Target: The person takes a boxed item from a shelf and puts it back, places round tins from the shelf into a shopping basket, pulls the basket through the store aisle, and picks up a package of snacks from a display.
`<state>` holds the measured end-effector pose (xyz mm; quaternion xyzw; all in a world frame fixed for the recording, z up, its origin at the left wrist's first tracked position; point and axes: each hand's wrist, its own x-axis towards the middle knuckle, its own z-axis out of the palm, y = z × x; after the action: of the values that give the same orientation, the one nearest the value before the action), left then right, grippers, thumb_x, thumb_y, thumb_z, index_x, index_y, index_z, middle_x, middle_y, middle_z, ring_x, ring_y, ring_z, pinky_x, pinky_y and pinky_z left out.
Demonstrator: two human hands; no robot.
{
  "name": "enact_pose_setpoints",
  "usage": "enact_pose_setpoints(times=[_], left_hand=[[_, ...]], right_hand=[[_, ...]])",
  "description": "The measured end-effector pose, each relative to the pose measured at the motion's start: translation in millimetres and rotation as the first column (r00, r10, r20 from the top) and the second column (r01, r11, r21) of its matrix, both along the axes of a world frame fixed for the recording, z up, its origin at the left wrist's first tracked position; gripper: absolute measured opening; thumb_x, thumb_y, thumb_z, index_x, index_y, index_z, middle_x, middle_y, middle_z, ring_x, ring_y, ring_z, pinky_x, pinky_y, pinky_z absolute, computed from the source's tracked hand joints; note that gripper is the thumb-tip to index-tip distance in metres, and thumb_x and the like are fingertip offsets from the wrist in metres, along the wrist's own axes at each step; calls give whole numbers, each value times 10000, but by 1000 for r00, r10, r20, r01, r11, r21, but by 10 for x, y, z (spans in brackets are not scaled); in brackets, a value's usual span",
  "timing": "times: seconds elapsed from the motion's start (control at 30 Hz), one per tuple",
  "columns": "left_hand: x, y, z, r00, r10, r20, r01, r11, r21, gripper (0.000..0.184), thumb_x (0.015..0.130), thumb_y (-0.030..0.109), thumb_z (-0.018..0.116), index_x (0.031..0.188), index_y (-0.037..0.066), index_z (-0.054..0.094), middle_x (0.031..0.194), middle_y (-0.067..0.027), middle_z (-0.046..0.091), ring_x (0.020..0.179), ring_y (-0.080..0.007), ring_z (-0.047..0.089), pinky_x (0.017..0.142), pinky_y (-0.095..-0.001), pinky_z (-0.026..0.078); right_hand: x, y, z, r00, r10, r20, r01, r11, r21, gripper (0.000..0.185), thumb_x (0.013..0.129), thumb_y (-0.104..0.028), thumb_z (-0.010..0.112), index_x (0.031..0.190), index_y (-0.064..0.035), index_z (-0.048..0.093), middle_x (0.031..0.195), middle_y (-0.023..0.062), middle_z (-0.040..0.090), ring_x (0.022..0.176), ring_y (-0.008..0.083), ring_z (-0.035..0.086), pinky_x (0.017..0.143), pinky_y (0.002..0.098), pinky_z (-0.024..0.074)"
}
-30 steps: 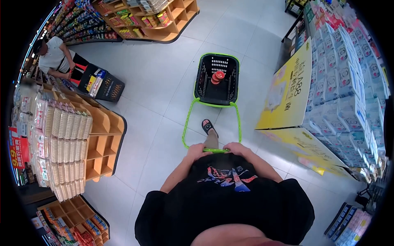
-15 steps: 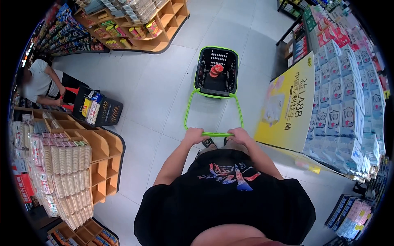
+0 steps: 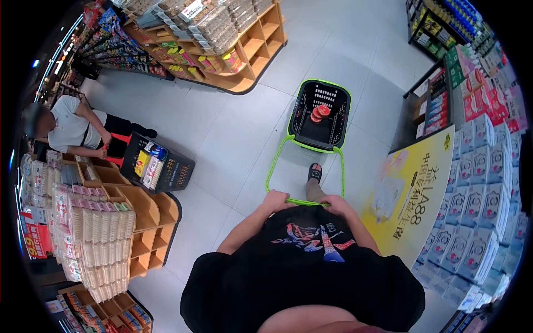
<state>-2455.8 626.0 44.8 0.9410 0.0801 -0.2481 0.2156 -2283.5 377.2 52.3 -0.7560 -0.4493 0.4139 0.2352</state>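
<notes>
My left hand [image 3: 276,201] is closed round the left end of the green handle bar [image 3: 304,202], close to my black shirt. Round the right end of the same bar, my right hand [image 3: 335,203] is closed too. The long green handle runs forward to a black basket [image 3: 317,137] with a green rim, standing on the floor. Inside the basket lie red round items [image 3: 320,113], one partly over another.
At the left, a person in a white top [image 3: 72,119] holds a dark cart [image 3: 157,166] with packages. Wooden shelves [image 3: 150,222] stand near left, another wooden display [image 3: 258,47] ahead. A yellow sign [image 3: 408,191] and stacked packs [image 3: 472,194] border the right.
The basket and handle have shifted right in view, with both hands still on the bar. The other person's cart appears farther right and lower. One of my feet now shows farther forward.
</notes>
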Motion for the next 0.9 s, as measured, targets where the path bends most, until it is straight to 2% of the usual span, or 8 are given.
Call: enact_pose_setpoints(times=[0.13,0.23,0.33,0.43,0.53,0.67,0.73,0.9], left_hand=[[749,201,63,999,30,20,-30,1000,-6,594,820,642,573,860,61,688,787,-173,685,792,-348,674,768,-458,503],[1315,273,17,1000,22,11,-22,1000,7,617,820,659,558,869,58,688,784,-174,687,784,-350,675,764,-460,500],[1622,273,-72,1000,31,3,-31,999,-13,629,819,667,549,880,57,687,778,-166,688,772,-352,676,761,-459,498],[1886,404,-95,999,30,20,-30,999,19,632,816,667,551,873,52,687,775,-167,691,764,-349,680,733,-465,501],[2063,452,-79,997,69,34,-69,998,0,553,812,582,616,814,32,679,739,-191,668,743,-380,660,740,-478,501],[2310,615,-106,992,65,105,-69,997,35,555,810,581,622,808,29,680,741,-190,670,751,-377,662,745,-473,502],[2513,729,56,996,70,-53,-70,998,-5,596,840,619,567,916,40,692,823,-183,697,823,-345,681,821,-452,476],[2968,1177,33,996,84,-34,-84,996,0,597,839,614,571,923,35,689,849,-180,700,863,-334,678,848,-443,463]], right_hand=[[782,334,25,999,-24,-23,23,999,-37,312,759,-161,724,1069,-128,703,974,158,686,916,334,649,802,403,511],[1314,395,103,998,-34,51,38,996,-79,299,758,-165,730,1054,-126,711,965,160,686,902,332,652,797,404,511],[1654,420,75,997,-33,71,40,994,-105,305,755,-189,745,1058,-166,718,971,145,690,941,335,646,830,409,513],[1909,558,66,995,-75,67,76,997,-11,298,737,-128,764,1031,-108,719,916,154,694,870,318,660,785,392,514],[2140,660,60,997,-76,24,76,997,-25,289,738,-116,764,1023,-93,722,917,153,700,858,313,664,780,378,517],[2383,866,116,995,-101,-3,101,993,-58,281,737,-90,763,1015,-76,724,928,153,705,857,296,672,785,367,518],[2532,983,90,992,-122,-23,120,991,-66,288,735,-71,763,1021,-67,720,925,149,709,856,282,678,790,362,520],[2960,1395,-60,989,-147,2,147,988,-55,287,727,-99,771,1010,-83,723,896,152,707,842,298,676,783,375,523]])
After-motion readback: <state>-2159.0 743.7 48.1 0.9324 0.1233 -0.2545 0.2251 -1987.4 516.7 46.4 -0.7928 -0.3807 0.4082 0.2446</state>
